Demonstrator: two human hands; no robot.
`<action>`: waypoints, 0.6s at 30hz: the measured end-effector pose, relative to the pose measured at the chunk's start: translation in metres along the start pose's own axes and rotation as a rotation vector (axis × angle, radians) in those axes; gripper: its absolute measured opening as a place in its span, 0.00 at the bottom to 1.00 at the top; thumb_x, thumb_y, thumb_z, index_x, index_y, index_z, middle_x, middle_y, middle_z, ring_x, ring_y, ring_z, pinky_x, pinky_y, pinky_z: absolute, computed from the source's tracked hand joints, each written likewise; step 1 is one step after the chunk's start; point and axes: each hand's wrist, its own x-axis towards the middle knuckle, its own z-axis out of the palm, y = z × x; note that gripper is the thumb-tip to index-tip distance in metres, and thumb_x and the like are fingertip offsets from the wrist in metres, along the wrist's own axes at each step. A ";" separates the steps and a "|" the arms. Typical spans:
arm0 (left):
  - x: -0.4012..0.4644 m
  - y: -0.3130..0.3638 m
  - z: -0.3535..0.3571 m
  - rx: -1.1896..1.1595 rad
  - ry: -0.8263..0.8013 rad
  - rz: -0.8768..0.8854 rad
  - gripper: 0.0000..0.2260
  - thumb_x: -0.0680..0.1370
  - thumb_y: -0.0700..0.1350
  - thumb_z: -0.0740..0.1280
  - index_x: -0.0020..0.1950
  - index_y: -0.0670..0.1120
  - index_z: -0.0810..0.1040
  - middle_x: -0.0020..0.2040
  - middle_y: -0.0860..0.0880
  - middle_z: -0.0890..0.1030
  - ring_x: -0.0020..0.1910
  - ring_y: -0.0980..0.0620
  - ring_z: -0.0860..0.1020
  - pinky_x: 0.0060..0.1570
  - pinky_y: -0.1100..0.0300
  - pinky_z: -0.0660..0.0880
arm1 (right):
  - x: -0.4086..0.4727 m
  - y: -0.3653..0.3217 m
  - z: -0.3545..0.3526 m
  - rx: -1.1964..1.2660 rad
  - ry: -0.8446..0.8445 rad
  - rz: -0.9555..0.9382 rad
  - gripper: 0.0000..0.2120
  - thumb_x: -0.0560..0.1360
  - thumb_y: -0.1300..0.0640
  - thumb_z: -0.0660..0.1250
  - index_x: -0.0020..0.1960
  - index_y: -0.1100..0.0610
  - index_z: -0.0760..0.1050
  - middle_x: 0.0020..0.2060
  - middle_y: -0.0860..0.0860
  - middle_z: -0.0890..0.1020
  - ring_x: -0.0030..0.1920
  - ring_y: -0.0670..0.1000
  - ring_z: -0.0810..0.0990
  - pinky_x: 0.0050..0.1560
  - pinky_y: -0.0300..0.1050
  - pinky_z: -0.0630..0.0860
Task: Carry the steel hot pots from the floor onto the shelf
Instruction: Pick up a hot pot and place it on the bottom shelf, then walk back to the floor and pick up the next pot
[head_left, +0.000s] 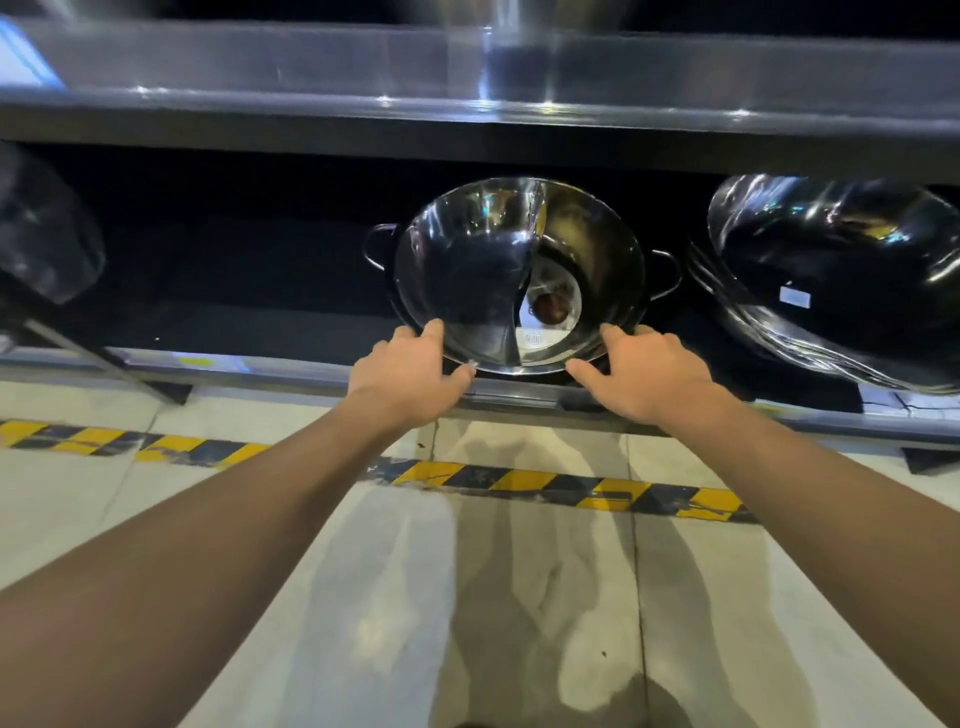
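Observation:
A round steel hot pot with a curved divider and two loop side handles rests tilted on the low shelf, its near rim over the shelf's front edge. My left hand grips the near rim on the left, thumb over the lip. On the right side of that rim my right hand holds on, with the fingers partly hidden beneath. Both forearms reach forward from below.
A stack of steel pots leans on the same shelf to the right. An upper steel shelf overhangs. A blurred shiny object sits at left. Yellow-black hazard tape crosses the pale floor.

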 end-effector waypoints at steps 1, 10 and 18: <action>-0.007 0.002 -0.015 0.006 0.002 0.008 0.29 0.76 0.67 0.58 0.72 0.52 0.65 0.61 0.44 0.74 0.56 0.41 0.76 0.47 0.46 0.75 | -0.007 -0.003 -0.012 0.001 -0.012 -0.015 0.32 0.77 0.32 0.56 0.72 0.53 0.67 0.64 0.59 0.73 0.63 0.65 0.71 0.49 0.57 0.71; -0.111 0.053 -0.209 0.055 -0.060 0.069 0.26 0.76 0.65 0.59 0.68 0.50 0.69 0.54 0.47 0.74 0.48 0.45 0.77 0.43 0.50 0.76 | -0.122 -0.024 -0.191 -0.003 -0.063 -0.128 0.10 0.76 0.47 0.60 0.53 0.50 0.71 0.49 0.52 0.77 0.49 0.57 0.76 0.41 0.51 0.71; -0.261 0.103 -0.424 0.119 -0.202 0.078 0.28 0.76 0.65 0.59 0.69 0.50 0.69 0.63 0.46 0.73 0.59 0.42 0.76 0.53 0.47 0.75 | -0.290 -0.027 -0.410 -0.079 -0.103 -0.149 0.20 0.76 0.41 0.61 0.63 0.52 0.72 0.56 0.54 0.78 0.58 0.60 0.76 0.48 0.53 0.75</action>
